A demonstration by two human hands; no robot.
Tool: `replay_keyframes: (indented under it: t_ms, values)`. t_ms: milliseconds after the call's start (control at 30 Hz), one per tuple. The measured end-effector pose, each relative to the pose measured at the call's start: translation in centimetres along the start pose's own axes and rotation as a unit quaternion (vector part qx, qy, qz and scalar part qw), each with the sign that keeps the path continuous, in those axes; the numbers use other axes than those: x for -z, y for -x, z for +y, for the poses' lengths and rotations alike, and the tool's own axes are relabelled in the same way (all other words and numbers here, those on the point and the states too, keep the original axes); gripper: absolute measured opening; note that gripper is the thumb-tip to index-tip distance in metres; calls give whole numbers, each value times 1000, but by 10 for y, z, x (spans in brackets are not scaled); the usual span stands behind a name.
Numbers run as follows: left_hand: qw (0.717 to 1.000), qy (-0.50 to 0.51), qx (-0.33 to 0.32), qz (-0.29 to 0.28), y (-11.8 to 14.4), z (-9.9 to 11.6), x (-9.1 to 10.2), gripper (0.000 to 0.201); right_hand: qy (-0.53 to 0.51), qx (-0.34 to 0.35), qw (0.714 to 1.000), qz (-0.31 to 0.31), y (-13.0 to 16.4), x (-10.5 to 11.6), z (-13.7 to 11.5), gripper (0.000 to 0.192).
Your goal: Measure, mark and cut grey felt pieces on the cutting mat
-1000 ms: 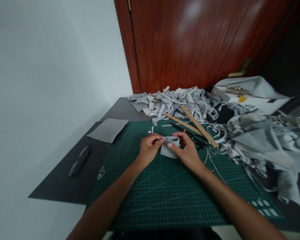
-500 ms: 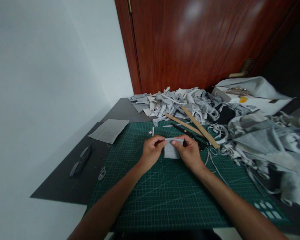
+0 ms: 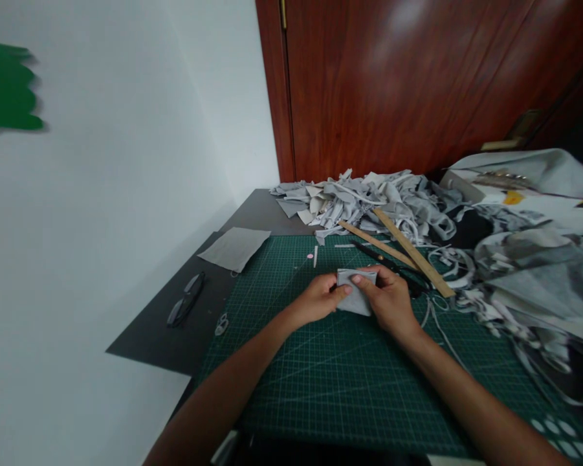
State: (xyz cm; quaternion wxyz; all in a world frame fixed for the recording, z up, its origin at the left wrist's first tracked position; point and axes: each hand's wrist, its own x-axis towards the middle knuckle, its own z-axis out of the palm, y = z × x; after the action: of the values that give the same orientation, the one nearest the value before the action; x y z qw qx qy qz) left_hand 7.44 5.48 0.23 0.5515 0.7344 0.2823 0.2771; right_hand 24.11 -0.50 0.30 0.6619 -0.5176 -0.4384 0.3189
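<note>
A small folded piece of grey fabric [image 3: 358,303] is held between both hands, above the green cutting mat [image 3: 320,369]. My left hand [image 3: 318,298] pinches its left edge, thumb in front and fingers behind. On the other side, my right hand [image 3: 391,299] grips the upper right part, its thumb pressed flat on the front face. The fabric's top edge shows layers lying together. Just beyond my right hand lie black-handled scissors [image 3: 376,254], partly covered by two wooden rulers [image 3: 412,252].
Grey fabric scraps [image 3: 369,197] heap up at the back, with more grey cloth [image 3: 528,272] on the right. A white box [image 3: 538,197] stands back right. On the left are a flat grey fabric sheet [image 3: 235,249], eyeglasses [image 3: 187,299] and a small looped item [image 3: 221,324].
The view has swung left, so everything sits further right. My left hand has slid from the fabric's top corner down its left side; my right thumb has moved inward across the front.
</note>
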Motion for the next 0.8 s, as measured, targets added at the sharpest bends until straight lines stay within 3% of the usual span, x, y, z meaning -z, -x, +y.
replay_keyframes:
  t_ms: [133,267,533,600,733,800]
  values:
    - [998,-42,-30,43,1,5,-4,30,-2,7,1000,24,-1,-2,-6,35]
    - [991,-62,-76,89,-1,8,-4,31,87,60,994,-24,1,-1,-6,37]
    - [988,-78,-60,117,0,3,-11,31,258,122,958,-13,1,-1,6,34]
    - [992,-49,-45,108,0,0,-13,38,258,125,958,-13,2,-1,5,34]
    - [997,65,26,15,-2,-5,-16,51,254,132,958,-19,6,1,5,35]
    - [995,93,8,21,-3,-8,-18,47,249,127,960,-19,7,2,8,37]
